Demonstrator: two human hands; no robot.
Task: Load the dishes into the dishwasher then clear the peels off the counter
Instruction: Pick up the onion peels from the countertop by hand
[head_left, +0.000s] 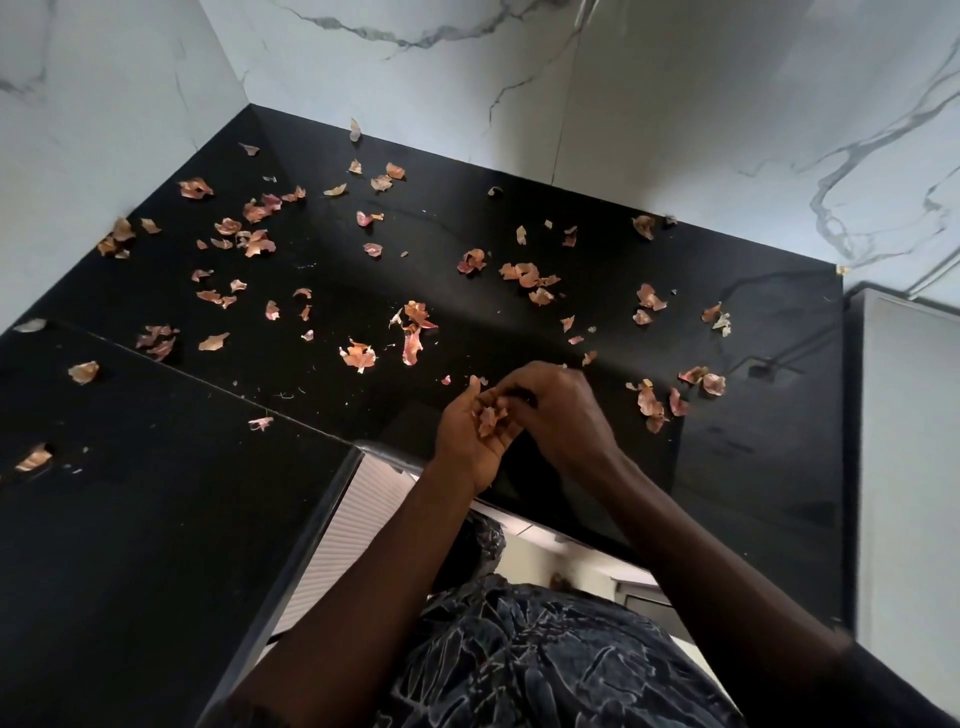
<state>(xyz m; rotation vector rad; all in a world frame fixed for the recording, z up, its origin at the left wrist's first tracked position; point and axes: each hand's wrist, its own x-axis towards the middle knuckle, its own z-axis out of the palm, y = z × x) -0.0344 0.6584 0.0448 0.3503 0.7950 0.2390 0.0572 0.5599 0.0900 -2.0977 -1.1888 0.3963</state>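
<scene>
The left hand (467, 434) is the landmark here: it hangs palm-up just over the front of the black counter (441, 234), fingers curled into a shallow cup round a handful of peels (491, 415), so it serves as a small bin that travels with the work. The right hand (558, 410) sits directly against it on its right side, knuckles toward the camera and fingertips bunched down into the cup. That looks like a flake being dropped in, but the fingertips are hidden, so I cannot tell whether they pinch anything at this instant. The two hands touch, probably so that thin, dry skins do not flutter away in the handover. The rest of the peels (358, 356) lie loose on the counter all round the left hand. A few are just beyond it and just to its right, and many are well beyond it toward the marble wall (675, 104). More are far off to its left, across a seam in the counter. No dishes show anywhere, so I judge the loading done and the clearing only just begun. The far pieces will call for a long reach, and the cup will likely fill before they are gathered.
</scene>
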